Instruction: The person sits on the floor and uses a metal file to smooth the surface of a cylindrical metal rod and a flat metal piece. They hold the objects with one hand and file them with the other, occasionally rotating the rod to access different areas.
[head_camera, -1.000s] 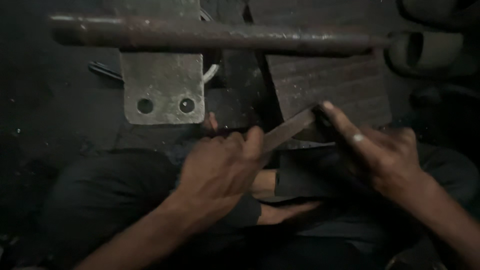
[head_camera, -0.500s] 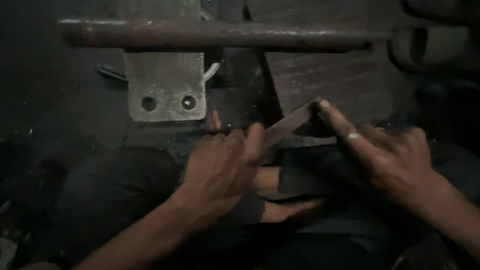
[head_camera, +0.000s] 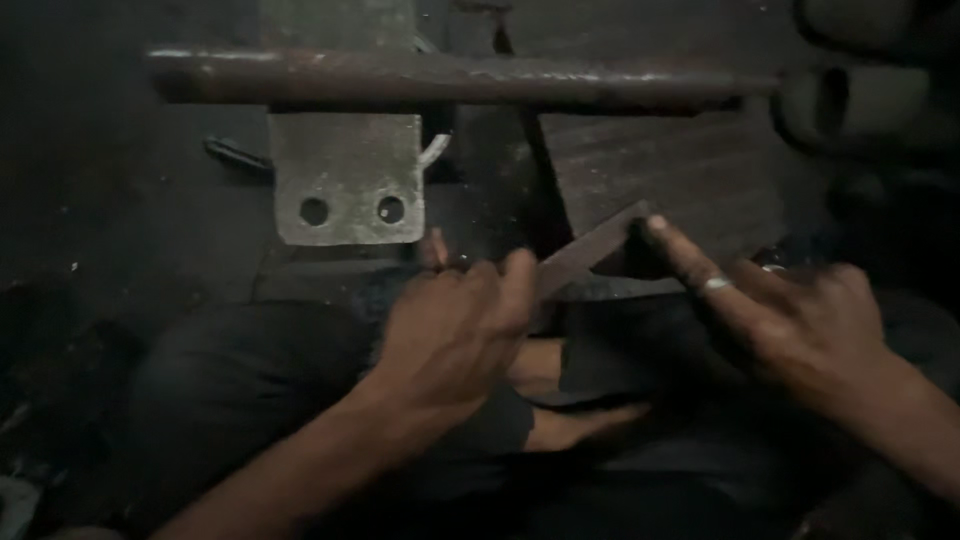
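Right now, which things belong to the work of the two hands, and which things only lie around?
In the work:
- left hand, gripping the flat file
- right hand, finger on the file's far end
- dark workpiece under the file

Lying about:
- rusty pipe
- metal plate with two holes
- dark flat slab

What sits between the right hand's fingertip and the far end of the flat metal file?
Nothing visible. The right hand has its forefinger tip pressed on the far end of the file, and the left hand grips the near end. The rusty pipe lies well beyond.
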